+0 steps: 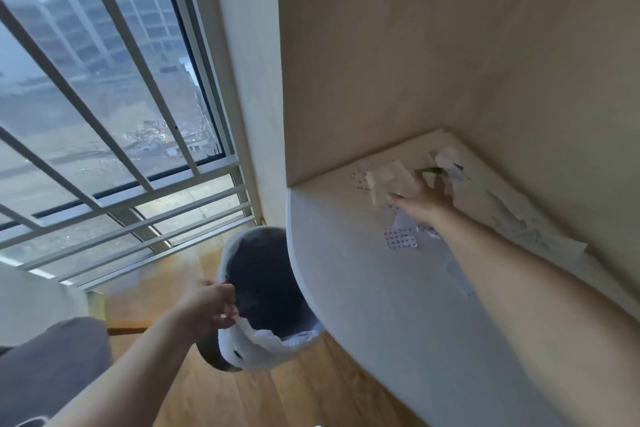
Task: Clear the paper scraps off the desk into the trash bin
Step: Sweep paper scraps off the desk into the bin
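Observation:
A dark round trash bin point(263, 291) lined with a white plastic bag hangs beside the rounded left edge of the white desk point(363, 288). My left hand point(211, 305) pinches the bag's rim at the bin's left side. My right hand point(422, 199) stretches across the desk, fingers around a crumpled white paper wad point(389, 180). Dotted paper scraps point(400, 239) lie just left of my right wrist. More white scraps point(448, 158) and a green bit point(431, 170) sit near the back corner. Torn strips point(519, 218) run along the right wall.
Beige walls point(398, 45) enclose the desk at the back and right. A barred window point(104, 97) fills the left. Wooden floor point(277, 392) shows under the bin. A grey cushion or seat point(48, 357) sits at the lower left.

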The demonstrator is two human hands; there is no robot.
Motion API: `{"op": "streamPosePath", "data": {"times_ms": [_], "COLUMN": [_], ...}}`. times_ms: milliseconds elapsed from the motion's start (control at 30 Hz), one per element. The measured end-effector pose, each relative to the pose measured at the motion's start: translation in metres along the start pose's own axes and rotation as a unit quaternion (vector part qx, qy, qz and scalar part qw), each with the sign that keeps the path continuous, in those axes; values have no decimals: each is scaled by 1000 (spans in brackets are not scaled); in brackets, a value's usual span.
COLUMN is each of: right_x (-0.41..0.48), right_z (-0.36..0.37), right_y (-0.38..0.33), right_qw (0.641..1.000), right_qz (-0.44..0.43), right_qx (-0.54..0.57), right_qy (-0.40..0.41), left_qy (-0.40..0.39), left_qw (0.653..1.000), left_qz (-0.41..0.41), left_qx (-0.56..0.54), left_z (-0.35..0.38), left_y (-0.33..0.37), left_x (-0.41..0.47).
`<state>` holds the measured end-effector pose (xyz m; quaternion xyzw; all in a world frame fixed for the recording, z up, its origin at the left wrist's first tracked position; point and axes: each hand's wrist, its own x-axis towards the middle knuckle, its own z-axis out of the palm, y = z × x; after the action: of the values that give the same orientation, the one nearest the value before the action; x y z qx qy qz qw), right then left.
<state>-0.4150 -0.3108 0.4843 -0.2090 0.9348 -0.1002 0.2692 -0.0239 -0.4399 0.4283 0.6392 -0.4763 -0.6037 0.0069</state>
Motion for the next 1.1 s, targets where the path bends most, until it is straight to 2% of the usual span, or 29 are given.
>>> {"op": "streamPosePath", "data": {"times_ms": [167, 333, 533, 733, 933, 1000, 1033, 1100], "right_x": [26, 31, 13, -20, -75, -96, -106, -120], "right_z": [10, 22, 45, 69, 108, 119, 122, 120], "right_y": [-10, -22, -23, -34, -63, -77, -82, -84], "right_qw": [998, 975, 950, 885, 782, 757, 760, 803], "right_qz": [-24, -96, -179, -302, -455, -512, -533, -547], "right_qx": [-60, -196, -244, -336, -408, -386, -347, -204], "right_qy": [-17, -43, -70, -112, -122, -126, -132, -116], "left_qy": [-1, 5, 4, 2, -20, -20, -20, -21], "left_qw": [1000, 1000, 1000, 1000, 998, 998, 998, 999], "left_qz": [1, 13, 8, 4, -3, -1, 0, 4], "left_qx": [0, -12, -23, -28, -60, -58, -55, -45], "left_z": [7, 11, 11, 5, -4, -6, -7, -7], "left_y": [10, 15, 17, 19, 21, 21, 20, 19], "left_x": [-1, -1, 0, 0, -2, -4, -5, -4]}}
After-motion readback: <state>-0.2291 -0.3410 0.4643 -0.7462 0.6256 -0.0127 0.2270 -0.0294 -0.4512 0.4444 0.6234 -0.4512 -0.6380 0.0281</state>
